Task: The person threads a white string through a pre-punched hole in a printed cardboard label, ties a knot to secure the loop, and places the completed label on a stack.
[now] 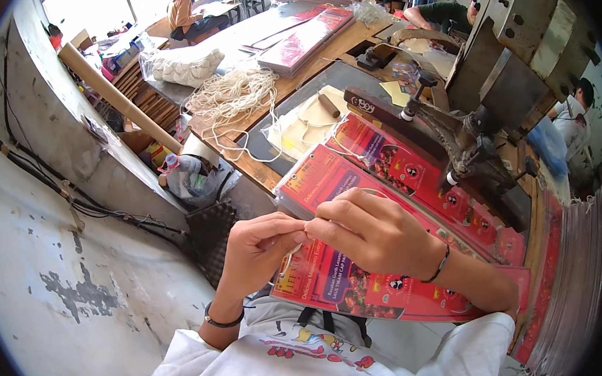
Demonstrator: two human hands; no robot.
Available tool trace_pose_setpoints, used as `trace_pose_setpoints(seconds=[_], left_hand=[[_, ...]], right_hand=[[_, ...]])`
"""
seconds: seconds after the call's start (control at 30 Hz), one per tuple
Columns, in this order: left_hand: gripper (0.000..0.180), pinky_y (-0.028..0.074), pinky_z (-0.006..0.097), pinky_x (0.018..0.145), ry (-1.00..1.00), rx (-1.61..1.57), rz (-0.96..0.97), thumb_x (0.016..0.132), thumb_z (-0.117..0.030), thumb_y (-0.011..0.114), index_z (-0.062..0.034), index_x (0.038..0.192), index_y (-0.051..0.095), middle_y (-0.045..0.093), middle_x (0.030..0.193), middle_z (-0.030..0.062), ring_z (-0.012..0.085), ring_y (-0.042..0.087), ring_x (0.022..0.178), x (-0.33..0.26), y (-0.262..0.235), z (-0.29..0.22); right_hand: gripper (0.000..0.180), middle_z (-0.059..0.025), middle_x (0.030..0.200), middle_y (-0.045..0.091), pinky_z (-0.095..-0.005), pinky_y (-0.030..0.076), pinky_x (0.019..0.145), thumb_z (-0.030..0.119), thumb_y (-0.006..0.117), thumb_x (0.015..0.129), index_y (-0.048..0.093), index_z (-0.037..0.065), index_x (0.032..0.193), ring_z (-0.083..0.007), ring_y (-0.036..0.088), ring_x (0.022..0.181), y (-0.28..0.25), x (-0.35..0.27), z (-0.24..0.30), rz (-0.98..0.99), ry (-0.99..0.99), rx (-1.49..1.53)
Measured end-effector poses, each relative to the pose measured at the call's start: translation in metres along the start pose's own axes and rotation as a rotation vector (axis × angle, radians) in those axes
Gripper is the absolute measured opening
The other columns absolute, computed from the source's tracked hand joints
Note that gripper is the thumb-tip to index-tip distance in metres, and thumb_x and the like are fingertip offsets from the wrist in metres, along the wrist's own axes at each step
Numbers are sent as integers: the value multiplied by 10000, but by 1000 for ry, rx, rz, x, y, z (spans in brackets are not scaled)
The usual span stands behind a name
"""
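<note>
Bright daylight; strong fisheye edges

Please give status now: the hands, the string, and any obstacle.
Left hand and right hand pinch white string together. Red printed sheets lie beneath. Nothing blocks.

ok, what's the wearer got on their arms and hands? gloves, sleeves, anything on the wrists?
No gloves: both hands bare. Left hand has a dark band on its wrist; right hand has a thin dark bracelet. White short sleeves, forearms uncovered. No rings visible on the fingers.

Thin white string (297,248) pinched taut over a glossy red printed sheet (365,289).
</note>
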State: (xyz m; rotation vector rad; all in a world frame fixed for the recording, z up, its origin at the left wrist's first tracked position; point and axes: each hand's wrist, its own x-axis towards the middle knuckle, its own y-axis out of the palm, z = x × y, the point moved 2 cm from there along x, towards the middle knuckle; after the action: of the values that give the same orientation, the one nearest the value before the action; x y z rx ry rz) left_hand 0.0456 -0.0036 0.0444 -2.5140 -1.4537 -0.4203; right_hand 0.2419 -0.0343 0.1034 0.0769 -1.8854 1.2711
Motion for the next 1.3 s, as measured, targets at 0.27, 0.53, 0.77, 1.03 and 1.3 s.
trace_pose_setpoints(seconds=[0.27,0.53,0.77,1.03,1.3], left_hand=[[120,507,201,621,-74,-35,-50,918,11,682,59,1023,713,693,872,69,78,641,725,-3,3,-1],[118,556,247,634,-23,9,-73,863,114,656,73,952,722,700,870,132,149,681,713,-3,5,-2],[92,560,222,687,-1,-4,-32,880,51,695,63,969,714,711,891,96,118,705,787,-5,4,9],[124,577,253,703,54,-111,-168,844,109,688,61,955,713,693,874,122,155,701,767,-6,0,14],[154,564,219,732,-162,-233,-252,844,97,709,71,996,707,716,911,124,129,705,826,-9,6,16]], right_hand=[[232,-68,952,605,-276,547,665,85,699,759,640,39,978,-188,630,810,-13,6,-9,-32,59,-6],[224,-74,971,620,-337,554,708,94,712,809,636,55,1016,-240,633,886,-2,2,-12,-31,245,197],[212,-95,977,631,-369,553,729,118,718,852,637,32,1028,-265,640,898,14,-8,-8,-8,364,357],[169,-88,963,644,-383,548,772,103,705,860,655,35,1007,-271,650,895,8,-1,-9,60,395,396],[149,-88,934,641,-379,550,754,88,706,858,659,43,993,-279,653,897,18,-4,-3,29,440,489]])
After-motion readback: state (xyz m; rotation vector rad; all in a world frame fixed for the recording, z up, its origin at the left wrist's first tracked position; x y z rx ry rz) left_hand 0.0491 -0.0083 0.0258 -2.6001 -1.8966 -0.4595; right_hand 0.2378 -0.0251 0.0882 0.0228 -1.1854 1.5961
